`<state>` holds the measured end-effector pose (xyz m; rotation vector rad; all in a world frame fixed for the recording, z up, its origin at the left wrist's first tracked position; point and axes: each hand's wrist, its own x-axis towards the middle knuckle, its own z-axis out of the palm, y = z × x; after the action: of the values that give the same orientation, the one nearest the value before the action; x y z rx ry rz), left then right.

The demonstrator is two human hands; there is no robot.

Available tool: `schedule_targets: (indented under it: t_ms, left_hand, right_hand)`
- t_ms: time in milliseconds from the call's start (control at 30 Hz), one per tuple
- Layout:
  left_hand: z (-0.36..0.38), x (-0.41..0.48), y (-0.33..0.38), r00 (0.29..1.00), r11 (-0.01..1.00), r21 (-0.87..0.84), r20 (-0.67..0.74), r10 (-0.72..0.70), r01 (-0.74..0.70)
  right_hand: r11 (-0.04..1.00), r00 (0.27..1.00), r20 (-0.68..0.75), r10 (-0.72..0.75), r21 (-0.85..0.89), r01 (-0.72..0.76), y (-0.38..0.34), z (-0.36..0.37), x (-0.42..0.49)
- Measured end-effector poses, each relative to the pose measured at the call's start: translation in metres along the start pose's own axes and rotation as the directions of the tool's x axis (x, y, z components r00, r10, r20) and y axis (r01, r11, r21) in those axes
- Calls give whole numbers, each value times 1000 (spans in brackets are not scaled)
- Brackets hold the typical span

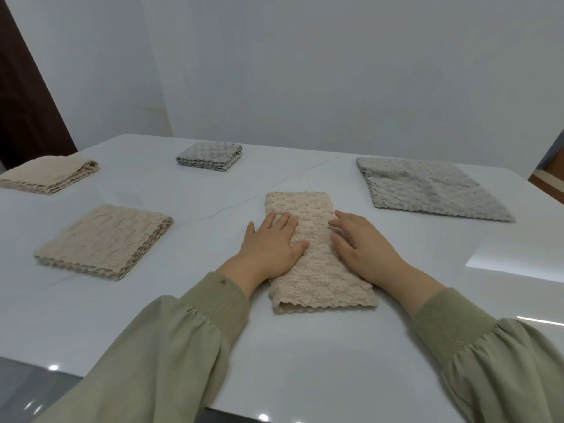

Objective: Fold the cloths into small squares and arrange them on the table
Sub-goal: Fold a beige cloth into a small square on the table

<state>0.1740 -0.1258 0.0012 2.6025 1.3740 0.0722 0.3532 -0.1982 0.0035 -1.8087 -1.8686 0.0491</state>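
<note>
Five cloths on the white table (213, 337). At the centre, near the front edge: the beige strip (317, 270), folded long and narrow; lies lengthwise, pointing away from the person. Across its left edge, the left hand (271, 244), laid flat, fingers straight and close together, thumb spread onto the cloth, gripping nothing. On its right side, the right hand (364, 244), fingers extended and slightly parted, likewise released and only pressing down. Between the two hands, a bare band of the strip.

To the left, well apart: the near beige square (103, 239), folded in layers. Farther back at the left edge, the far beige square (48, 175), also folded. Near the far edge, the grey square (209, 156), small and folded. To the right, beyond the right hand, the grey cloth (427, 187), spread out flat, larger than the folded ones, apart from the strip. Over both forearms, green sleeves (189, 331) with ribbed cuffs.
</note>
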Motion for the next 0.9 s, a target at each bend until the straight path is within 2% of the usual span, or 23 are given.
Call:
schedule_targets:
  t_ms: [100, 167, 233, 300, 400, 467, 600, 733, 900]
  left_hand:
    - [-3, -6, -2, 986, 1000, -18, -166, 6, -9]
    - [-7, -14, -3, 941, 989, -76, -324, 94, -124]
    - [-9, -26, -2, 905, 942, -213, -394, 159, -258]
    - [-11, -42, 0, 902, 886, -331, -390, 184, -324]
    - [-12, -62, -5, 883, 840, -354, -385, 269, -411]
    - [-12, -74, -10, 876, 833, -331, -355, 326, -444]
    - [-5, -90, -17, 828, 833, -168, -325, 458, -527]
    - [-5, -94, -19, 798, 831, -117, -380, 468, -544]
    - [-5, -93, -17, 784, 819, -132, -407, 469, -558]
  right_hand:
    - [995, 990, -102, 95, 12, -94, -3, -5, -9]
    - [984, 978, -109, 177, 12, -177, -2, -8, -15]
    - [975, 972, -77, 223, -2, -224, 1, -11, -23]
    - [972, 971, -54, 234, -19, -236, 3, -15, -31]
    - [971, 971, -9, 240, -13, -240, 4, -20, -40]
    - [969, 969, 41, 245, 13, -246, 3, -22, -43]
    - [966, 966, 118, 232, 85, -242, -1, -23, -43]
    - [960, 963, 127, 237, 119, -252, -2, -24, -42]
    - [956, 958, 136, 251, 120, -268, -6, -25, -42]
